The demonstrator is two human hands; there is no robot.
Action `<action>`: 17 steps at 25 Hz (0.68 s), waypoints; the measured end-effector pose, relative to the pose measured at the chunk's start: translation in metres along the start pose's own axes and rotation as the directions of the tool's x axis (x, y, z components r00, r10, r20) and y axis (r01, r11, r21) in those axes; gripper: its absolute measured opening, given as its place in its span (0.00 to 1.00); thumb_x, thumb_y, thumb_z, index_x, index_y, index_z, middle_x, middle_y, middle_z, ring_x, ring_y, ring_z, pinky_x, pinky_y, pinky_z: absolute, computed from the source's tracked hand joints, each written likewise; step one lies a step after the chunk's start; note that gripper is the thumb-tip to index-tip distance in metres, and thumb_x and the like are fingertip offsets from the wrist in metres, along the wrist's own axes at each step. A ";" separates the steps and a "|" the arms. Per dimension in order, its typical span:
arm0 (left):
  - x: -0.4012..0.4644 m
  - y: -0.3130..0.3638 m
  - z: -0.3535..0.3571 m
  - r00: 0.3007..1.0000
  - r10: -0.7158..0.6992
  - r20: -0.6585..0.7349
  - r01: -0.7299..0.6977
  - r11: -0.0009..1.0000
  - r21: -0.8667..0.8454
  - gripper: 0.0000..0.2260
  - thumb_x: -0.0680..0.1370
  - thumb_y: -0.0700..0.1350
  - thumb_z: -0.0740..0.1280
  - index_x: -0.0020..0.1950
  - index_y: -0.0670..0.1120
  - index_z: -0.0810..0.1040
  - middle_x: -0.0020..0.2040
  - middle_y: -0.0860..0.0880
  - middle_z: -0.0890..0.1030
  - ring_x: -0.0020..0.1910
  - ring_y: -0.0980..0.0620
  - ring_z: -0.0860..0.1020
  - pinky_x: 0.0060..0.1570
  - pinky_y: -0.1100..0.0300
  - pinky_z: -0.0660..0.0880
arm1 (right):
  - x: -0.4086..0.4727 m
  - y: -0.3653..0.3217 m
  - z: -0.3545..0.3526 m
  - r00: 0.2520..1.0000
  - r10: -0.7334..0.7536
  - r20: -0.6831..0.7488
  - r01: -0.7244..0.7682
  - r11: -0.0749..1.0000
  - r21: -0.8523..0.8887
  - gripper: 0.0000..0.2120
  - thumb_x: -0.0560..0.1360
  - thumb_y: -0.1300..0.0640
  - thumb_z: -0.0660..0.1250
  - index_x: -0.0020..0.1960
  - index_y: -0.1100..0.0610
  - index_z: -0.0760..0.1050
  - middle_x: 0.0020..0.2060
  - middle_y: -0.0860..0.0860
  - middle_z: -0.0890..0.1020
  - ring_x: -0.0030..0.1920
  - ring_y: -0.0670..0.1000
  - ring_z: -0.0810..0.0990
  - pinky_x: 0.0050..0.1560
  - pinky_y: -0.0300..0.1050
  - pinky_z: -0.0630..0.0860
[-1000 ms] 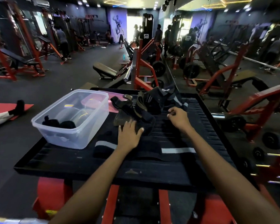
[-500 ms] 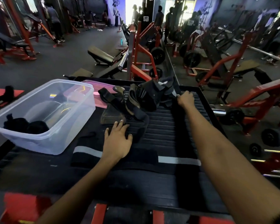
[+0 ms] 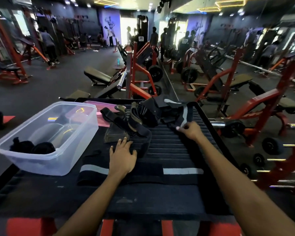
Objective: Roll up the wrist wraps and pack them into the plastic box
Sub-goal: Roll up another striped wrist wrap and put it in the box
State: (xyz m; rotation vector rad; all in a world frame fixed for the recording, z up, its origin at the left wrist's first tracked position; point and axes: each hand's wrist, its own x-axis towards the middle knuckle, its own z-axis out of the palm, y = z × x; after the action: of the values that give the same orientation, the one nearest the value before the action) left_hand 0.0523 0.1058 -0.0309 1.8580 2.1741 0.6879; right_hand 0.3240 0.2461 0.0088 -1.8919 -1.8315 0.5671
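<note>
A clear plastic box (image 3: 71, 160) stands at the left of the black ribbed platform (image 3: 177, 150) and holds two rolled black wraps (image 3: 32, 147). A long black wrist wrap with a grey stripe (image 3: 182, 171) lies flat across the platform in front of me. My left hand (image 3: 122, 157) rests flat on it, fingers spread. My right hand (image 3: 188, 130) pinches the end of a second black wrap with a grey stripe (image 3: 184, 114), which trails back into a heap of straps and wraps (image 3: 140, 114) at the platform's far side.
A pink lid (image 3: 100, 108) lies behind the box. Red gym machines, benches and weight plates surround the platform. Several people stand far back. A mirror runs along the right side. The platform's right edge is close to my right hand.
My right hand has come back from the heap toward me, pulling a grey-striped wrap out with it. My left hand has stayed on the flat wrap.
</note>
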 end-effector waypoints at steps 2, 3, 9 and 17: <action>-0.001 0.002 -0.002 1.000 -0.001 0.019 0.001 1.000 0.001 0.21 0.79 0.52 0.57 0.72 0.51 0.66 0.77 0.52 0.57 0.77 0.53 0.50 0.75 0.47 0.47 | -0.019 0.003 -0.002 0.992 -0.070 0.109 0.097 0.959 -0.268 0.17 0.73 0.50 0.70 0.54 0.63 0.77 0.51 0.59 0.77 0.55 0.60 0.77 0.53 0.50 0.74; -0.002 0.003 -0.002 0.999 -0.003 0.032 0.003 1.000 -0.004 0.20 0.79 0.52 0.57 0.71 0.51 0.66 0.77 0.52 0.57 0.77 0.52 0.51 0.75 0.47 0.47 | -0.029 0.001 -0.004 0.993 -0.087 0.083 0.109 0.941 -0.321 0.13 0.75 0.54 0.67 0.54 0.62 0.76 0.53 0.59 0.78 0.55 0.60 0.77 0.53 0.50 0.74; -0.018 0.015 -0.018 0.963 0.167 -0.213 -0.243 0.880 -0.407 0.11 0.81 0.44 0.57 0.59 0.44 0.76 0.54 0.50 0.78 0.55 0.52 0.76 0.61 0.49 0.71 | -0.115 -0.034 -0.027 0.957 -0.233 -0.175 0.262 0.949 0.172 0.04 0.79 0.59 0.58 0.47 0.59 0.68 0.42 0.55 0.73 0.41 0.51 0.72 0.40 0.44 0.65; -0.042 0.047 -0.058 0.919 0.218 0.329 0.128 0.624 -0.771 0.19 0.75 0.35 0.65 0.65 0.44 0.70 0.51 0.48 0.80 0.48 0.52 0.79 0.43 0.65 0.76 | -0.175 -0.064 0.010 0.874 -0.445 -0.196 0.485 0.828 0.282 0.07 0.76 0.52 0.66 0.45 0.56 0.77 0.41 0.50 0.81 0.45 0.51 0.79 0.47 0.46 0.74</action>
State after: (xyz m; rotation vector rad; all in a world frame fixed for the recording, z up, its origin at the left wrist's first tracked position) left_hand 0.0758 0.0567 0.0356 1.3888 1.2313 0.9667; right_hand 0.2593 0.0726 0.0353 -1.1764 -1.8898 0.5237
